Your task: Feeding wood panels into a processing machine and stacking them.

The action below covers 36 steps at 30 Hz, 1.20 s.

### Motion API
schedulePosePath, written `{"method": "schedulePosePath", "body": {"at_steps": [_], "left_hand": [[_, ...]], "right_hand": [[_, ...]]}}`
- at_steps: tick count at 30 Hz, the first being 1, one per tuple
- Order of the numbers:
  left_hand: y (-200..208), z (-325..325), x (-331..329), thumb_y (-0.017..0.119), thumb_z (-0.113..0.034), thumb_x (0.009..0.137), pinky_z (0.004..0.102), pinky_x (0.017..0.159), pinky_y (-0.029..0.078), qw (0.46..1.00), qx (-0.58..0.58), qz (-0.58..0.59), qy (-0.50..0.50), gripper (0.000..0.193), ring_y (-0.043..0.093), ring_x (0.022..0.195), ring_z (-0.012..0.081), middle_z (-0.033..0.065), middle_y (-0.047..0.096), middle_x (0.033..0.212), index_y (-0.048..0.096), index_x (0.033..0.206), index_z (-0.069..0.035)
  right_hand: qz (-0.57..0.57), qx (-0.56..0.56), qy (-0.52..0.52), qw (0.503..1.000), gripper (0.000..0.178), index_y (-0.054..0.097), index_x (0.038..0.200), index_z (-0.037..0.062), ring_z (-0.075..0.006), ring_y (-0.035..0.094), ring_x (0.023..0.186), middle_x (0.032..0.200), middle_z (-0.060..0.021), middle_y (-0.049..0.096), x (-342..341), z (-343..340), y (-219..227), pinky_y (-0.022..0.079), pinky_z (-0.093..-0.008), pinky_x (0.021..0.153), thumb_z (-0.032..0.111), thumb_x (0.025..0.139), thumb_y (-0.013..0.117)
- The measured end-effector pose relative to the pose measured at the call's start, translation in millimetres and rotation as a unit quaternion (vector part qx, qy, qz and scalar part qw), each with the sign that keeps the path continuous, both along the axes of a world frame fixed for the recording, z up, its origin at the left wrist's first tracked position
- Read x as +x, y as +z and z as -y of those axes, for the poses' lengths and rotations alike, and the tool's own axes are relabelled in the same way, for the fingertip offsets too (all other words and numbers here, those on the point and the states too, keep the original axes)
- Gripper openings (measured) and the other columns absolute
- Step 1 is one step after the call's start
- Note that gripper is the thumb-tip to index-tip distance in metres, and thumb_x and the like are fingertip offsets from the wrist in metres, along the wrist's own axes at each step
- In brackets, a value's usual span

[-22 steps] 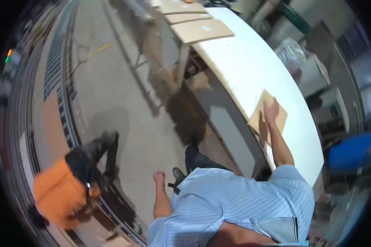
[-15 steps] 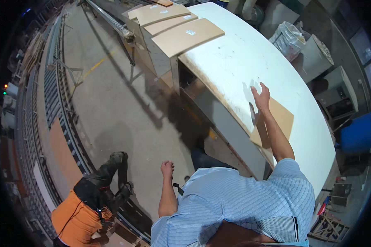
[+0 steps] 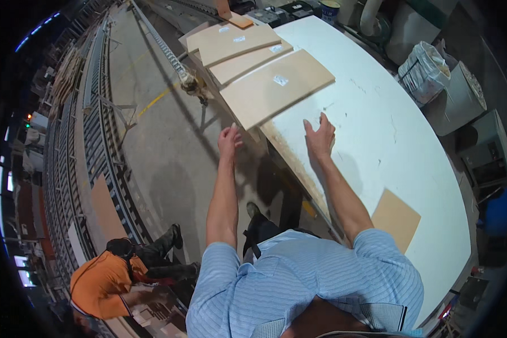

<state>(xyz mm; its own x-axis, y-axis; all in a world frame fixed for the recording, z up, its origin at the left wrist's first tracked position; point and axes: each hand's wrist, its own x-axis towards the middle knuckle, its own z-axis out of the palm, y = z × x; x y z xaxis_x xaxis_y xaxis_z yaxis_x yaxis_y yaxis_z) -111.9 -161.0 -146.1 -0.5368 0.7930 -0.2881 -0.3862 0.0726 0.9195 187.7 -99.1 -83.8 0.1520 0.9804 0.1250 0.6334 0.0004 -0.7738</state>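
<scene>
Big tan rectangular wood-type panel w/ a white label (image 3: 270, 99) lies flat ahead of me, fwd of both hands; its L end sticks out past the L edge of the long white tabletop (image 3: 377, 135). My L hand (image 3: 229, 141) is just beside the panel's near L corner, out over the floor side, fingers half curled & loosely parted. Can't tell if it touches the edge. My R hand (image 3: 321, 137) is over the tabletop, near the panel's near long edge but apart from it, thumb & fingers spread wide w/ a gap btwn. Can't tell if those fingertips meet the surface.

More tan labelled panels (image 3: 231, 55) overlap beyond the big one. Smaller plain tan board (image 3: 397, 217) lies flat by my R upper arm, well apart from the hand. Lower L: co-worker in an orange shirt (image 3: 99, 284), bent over next to the grey metal roller conveyor (image 3: 108, 132).
</scene>
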Motion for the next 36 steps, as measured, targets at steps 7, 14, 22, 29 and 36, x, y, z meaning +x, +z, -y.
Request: {"method": "schedulePosePath", "body": {"at_steps": [7,14,22,29,36], "left_hand": [[36,-157,-107,0.076,-0.042,0.083,0.0428,0.093,0.049,0.888,-0.046,-0.452,0.068,0.07,0.06,0.108,0.0332,0.0171,0.062,0.117,0.051,0.132,0.001],[81,-350,-198,0.068,-0.06,0.081,0.0517,0.112,0.031,0.793,-0.029,-0.597,-0.119,0.087,0.04,0.137,0.0368,0.0195,0.046,0.146,0.046,0.143,-0.002],[28,-440,-214,0.063,-0.062,0.084,0.061,0.115,0.021,0.641,-0.028,-0.755,-0.131,0.087,0.032,0.142,0.0387,0.0194,0.043,0.149,0.043,0.143,0.0],[65,-342,-102,0.063,-0.051,0.088,0.0594,0.114,0.02,0.678,-0.004,-0.696,-0.237,0.084,0.028,0.141,0.0434,0.0233,0.042,0.146,0.038,0.143,0.007],[77,-248,-20,0.066,-0.051,0.088,0.0579,0.11,0.025,0.676,-0.025,-0.681,-0.28,0.09,0.031,0.138,0.0443,0.03,0.038,0.146,0.033,0.142,0.012]], "right_hand": [[0.056,0.023,-0.062,0.996,0.082,0.039,0.144,0.0023,-0.0369,0.037,0.134,0.137,-0.0228,0.049,-62,-46,-21,0.028,-0.0511,0.111,0.042,0.082,0.075],[0.061,-0.043,-0.134,0.988,0.089,0.033,0.147,0.0025,-0.041,0.028,0.14,0.142,-0.0243,0.043,-119,-74,4,0.023,-0.0526,0.114,0.034,0.079,0.079],[0.086,-0.084,-0.186,0.975,0.091,0.03,0.149,0.002,-0.0424,0.021,0.145,0.15,-0.023,0.037,-134,-87,-13,0.016,-0.0539,0.117,0.03,0.079,0.08],[0.119,-0.076,-0.203,0.969,0.086,0.036,0.147,0.0003,-0.0405,0.023,0.145,0.151,-0.0239,0.035,-126,-90,-12,0.019,-0.0524,0.118,0.033,0.081,0.079],[0.171,-0.019,-0.199,0.965,0.062,0.05,0.136,-0.0011,-0.0441,0.029,0.141,0.15,-0.024,0.038,-108,-76,-25,0.025,-0.0551,0.114,0.032,0.088,0.072]]}}
